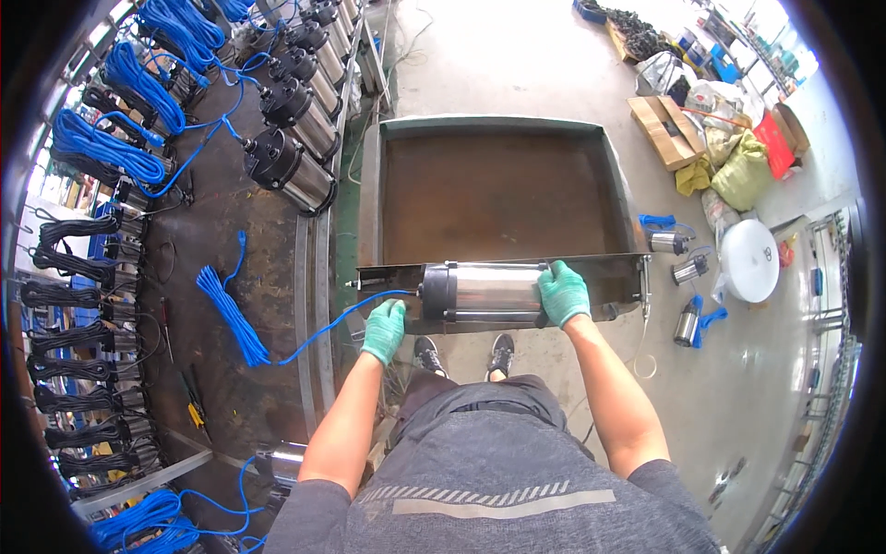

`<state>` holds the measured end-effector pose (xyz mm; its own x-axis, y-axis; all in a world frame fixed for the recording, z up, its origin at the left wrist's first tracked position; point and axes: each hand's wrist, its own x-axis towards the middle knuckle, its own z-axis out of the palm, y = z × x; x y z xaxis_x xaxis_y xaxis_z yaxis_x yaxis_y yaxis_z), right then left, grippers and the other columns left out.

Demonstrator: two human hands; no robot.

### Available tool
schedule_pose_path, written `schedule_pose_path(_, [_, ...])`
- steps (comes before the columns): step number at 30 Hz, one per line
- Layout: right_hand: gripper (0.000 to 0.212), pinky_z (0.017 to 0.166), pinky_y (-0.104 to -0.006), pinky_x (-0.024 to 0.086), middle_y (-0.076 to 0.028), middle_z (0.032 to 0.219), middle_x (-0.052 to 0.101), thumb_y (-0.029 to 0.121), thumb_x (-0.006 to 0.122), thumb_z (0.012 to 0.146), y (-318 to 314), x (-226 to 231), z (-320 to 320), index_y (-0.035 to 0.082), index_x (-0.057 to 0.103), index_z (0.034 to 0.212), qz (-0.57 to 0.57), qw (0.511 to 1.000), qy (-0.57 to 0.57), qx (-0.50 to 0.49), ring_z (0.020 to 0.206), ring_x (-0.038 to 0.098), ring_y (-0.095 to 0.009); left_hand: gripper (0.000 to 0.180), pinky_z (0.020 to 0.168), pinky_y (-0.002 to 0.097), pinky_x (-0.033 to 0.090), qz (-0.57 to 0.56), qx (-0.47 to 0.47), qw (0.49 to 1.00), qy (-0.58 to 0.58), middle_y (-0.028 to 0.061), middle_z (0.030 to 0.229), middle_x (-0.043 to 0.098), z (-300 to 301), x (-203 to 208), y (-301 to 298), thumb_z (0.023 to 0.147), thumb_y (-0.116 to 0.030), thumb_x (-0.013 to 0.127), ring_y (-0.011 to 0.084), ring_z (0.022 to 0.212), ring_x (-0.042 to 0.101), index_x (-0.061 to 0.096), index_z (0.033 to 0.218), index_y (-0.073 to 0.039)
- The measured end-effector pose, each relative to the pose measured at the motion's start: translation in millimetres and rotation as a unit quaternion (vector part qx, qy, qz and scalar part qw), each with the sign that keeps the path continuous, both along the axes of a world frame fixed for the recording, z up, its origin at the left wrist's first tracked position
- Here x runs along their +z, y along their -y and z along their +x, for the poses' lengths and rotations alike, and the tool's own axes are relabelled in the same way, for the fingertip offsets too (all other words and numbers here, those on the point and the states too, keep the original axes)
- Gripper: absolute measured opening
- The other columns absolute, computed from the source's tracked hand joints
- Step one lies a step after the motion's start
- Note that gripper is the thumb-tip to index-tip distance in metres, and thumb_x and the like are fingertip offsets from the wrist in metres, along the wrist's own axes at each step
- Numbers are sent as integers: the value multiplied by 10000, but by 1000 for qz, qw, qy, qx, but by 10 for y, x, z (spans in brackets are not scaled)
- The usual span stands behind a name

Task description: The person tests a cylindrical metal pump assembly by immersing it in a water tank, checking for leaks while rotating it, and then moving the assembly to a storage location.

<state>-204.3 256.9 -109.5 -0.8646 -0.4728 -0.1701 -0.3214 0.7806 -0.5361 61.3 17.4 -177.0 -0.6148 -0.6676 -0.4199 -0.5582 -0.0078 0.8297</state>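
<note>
A steel cylindrical pump (498,288) with a black end lies on its side in the narrow front trough (609,288) of a metal tank. My right hand (565,294), in a green glove, grips the pump's right end. My left hand (385,331), also gloved, is at the trough's left end, below the pump's blue cable (334,323). Its fingers are curled, and what they hold, if anything, is hidden. From the pump's black end the cable runs left to a tied blue bundle (231,316) on the workbench.
Behind the trough is the tank's wide rusty basin (494,198). More pumps (293,171) with blue cable coils (106,148) line the workbench (208,277) at left. Pliers (195,406) lie there too. On the right floor are small pumps (688,321), a white round lid (748,260) and sacks (741,175).
</note>
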Motion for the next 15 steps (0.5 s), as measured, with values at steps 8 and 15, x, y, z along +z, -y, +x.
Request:
schedule_pose_path(8, [283,844,-508,519,-231,1013,678,307,570,885,-9,29,13,52,629,992,-11,999,-23,25,958,646,-434,593,1032,378,434,-138,18,986,-92,177,1267,540,-336,261,-539,886,-217,764,270,1156,547,478,1347,23])
schedule_pose_path(15, [339,886,-494,517,-242,1037,679,343,562,916,-59,34,-18,31,647,1022,-16,999,25,13,1003,648,-419,595,1060,376,399,-181,32,979,-86,177,1275,544,-336,259,-688,917,-223,731,271,1187,520,442,1377,20])
